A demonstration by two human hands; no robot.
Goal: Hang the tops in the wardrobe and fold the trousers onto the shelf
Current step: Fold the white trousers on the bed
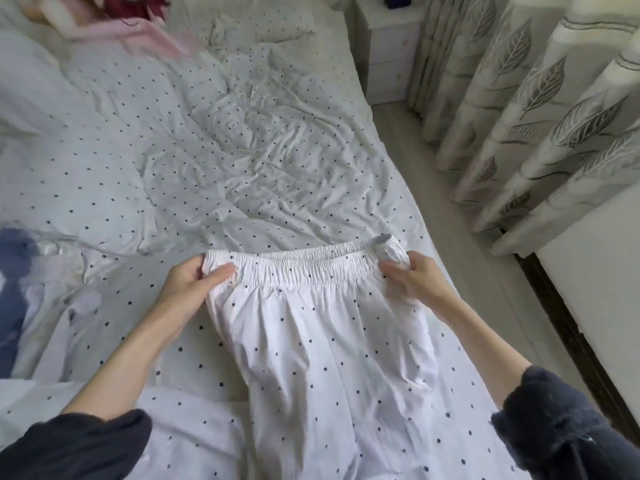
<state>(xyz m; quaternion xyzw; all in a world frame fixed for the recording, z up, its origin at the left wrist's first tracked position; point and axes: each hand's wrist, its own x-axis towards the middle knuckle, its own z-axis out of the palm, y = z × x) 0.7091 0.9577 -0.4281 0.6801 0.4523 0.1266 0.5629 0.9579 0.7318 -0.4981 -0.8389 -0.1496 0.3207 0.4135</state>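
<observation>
At the bottom of the frame the dotted white trousers (329,358) hang from their elastic waistband (298,268), which sits in the lower middle of the frame, stretched between the two hands. The left hand (194,278) pinches the waistband's left end with thumb on top and fingers curled under; the right hand (415,275) grips the right end the same way. The legs run down out of the bottom edge, so how they lie cannot be told. The likeliest trouble, as I judge it, is a crooked fold: the fabric is thin and limp, and the two legs could twist or bunch under the waist if it is laid down without a shake. The trousers carry the same black dots on white as the bed sheet (242,161) beneath, so an edge or a crease could easily be lost against it and folded askew. The sheet itself is rumpled in the middle of the frame, a poor flat base for pressing a fold. Farther off, at the upper left, a pink garment (152,36) lies blurred on the bed. As for containers, the only one in view is a white bedside cabinet (388,57) at the top, drawers closed, contents unseen; neither wardrobe nor shelf shows. Leaf-patterned curtains (519,109) fill the upper right.
</observation>
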